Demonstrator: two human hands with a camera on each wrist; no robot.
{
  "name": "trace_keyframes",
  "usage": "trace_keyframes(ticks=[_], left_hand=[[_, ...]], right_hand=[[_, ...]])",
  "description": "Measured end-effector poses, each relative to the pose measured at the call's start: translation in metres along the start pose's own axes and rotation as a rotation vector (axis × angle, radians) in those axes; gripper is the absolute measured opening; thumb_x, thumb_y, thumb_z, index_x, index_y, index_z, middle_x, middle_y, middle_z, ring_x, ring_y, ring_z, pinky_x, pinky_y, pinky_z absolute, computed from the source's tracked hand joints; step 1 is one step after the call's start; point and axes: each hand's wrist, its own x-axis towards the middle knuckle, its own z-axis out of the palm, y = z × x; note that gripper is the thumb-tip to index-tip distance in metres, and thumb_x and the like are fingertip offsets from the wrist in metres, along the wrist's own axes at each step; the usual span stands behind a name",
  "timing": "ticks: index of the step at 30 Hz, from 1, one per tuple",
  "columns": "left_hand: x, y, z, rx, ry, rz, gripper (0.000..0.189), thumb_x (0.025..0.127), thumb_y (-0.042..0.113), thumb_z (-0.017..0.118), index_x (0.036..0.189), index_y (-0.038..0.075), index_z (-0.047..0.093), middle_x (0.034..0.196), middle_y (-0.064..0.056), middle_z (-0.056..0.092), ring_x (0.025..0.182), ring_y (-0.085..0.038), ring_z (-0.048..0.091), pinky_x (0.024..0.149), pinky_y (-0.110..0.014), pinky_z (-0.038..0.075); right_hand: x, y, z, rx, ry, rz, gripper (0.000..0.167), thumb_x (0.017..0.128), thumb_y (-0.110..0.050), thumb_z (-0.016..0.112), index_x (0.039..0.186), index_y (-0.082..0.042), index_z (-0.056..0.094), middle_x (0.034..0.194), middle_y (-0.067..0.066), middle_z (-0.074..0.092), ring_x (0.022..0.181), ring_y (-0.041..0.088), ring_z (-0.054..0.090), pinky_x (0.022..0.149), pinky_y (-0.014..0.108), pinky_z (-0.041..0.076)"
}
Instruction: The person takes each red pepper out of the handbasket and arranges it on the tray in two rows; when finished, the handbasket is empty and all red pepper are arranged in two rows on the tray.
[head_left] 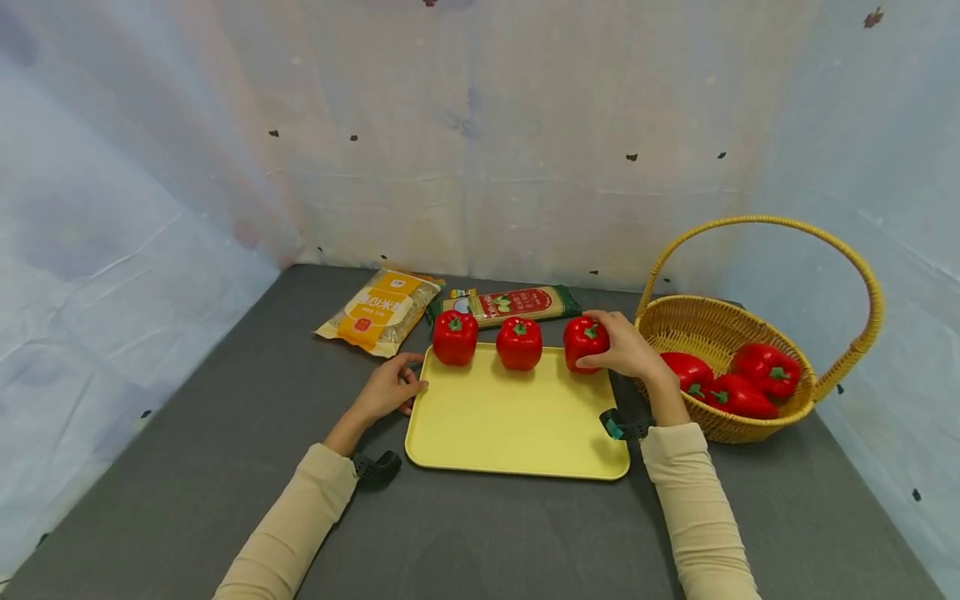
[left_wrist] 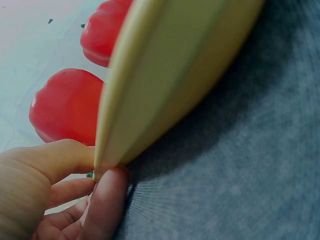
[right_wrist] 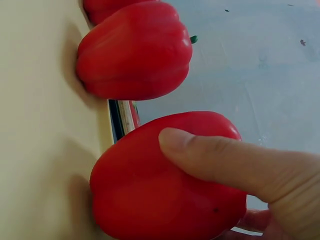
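A yellow tray lies on the grey table. My left hand pinches its left rim between thumb and fingers, as the left wrist view shows at the tray's edge. Along the far side of the tray stand two red bell peppers, one at the left corner and one mid-edge. At the far right corner my right hand grips a third red bell pepper, thumb across its side, stem upward. Its base is right at the tray's surface.
To the right stands a wicker basket with a tall arched handle, holding several red bell peppers. Behind the tray lie a green and red packet and a small yellow packet. A yellow bag of grain is at the back left.
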Motion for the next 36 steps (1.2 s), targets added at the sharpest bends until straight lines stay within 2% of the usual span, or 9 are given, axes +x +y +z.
trace_keyframes(ticks=[11, 25, 36], left_hand=[[0.001, 0.003, -0.001, 0.001, 0.002, -0.003, 0.05, 0.087, 0.013, 0.066, 0.132, 0.002, 0.046, 0.081, -0.011, 0.054, 0.055, -0.019, 0.057, 0.048, -0.034, 0.054], [0.0, 0.002, -0.001, -0.001, -0.004, -0.005, 0.049, 0.087, 0.012, 0.065, 0.131, 0.002, 0.046, 0.08, -0.011, 0.055, 0.055, -0.019, 0.056, 0.048, -0.034, 0.054], [0.0, 0.002, -0.001, 0.006, -0.006, -0.013, 0.05, 0.087, 0.013, 0.066, 0.131, 0.002, 0.046, 0.081, -0.011, 0.054, 0.055, -0.018, 0.056, 0.048, -0.033, 0.054]], right_hand=[[0.002, 0.001, 0.0, -0.032, -0.006, 0.003, 0.081, 0.077, -0.024, 0.077, 0.141, -0.001, 0.034, 0.128, 0.025, 0.039, 0.115, 0.04, 0.042, 0.093, 0.057, 0.043], [0.002, 0.005, 0.0, -0.006, -0.031, -0.005, 0.084, 0.078, -0.024, 0.076, 0.143, 0.002, 0.029, 0.132, 0.027, 0.036, 0.118, 0.042, 0.04, 0.094, 0.058, 0.041], [-0.004, 0.0, -0.011, -0.006, 0.004, -0.015, 0.089, 0.077, -0.026, 0.077, 0.145, -0.002, 0.026, 0.131, 0.025, 0.038, 0.118, 0.04, 0.039, 0.097, 0.056, 0.038]])
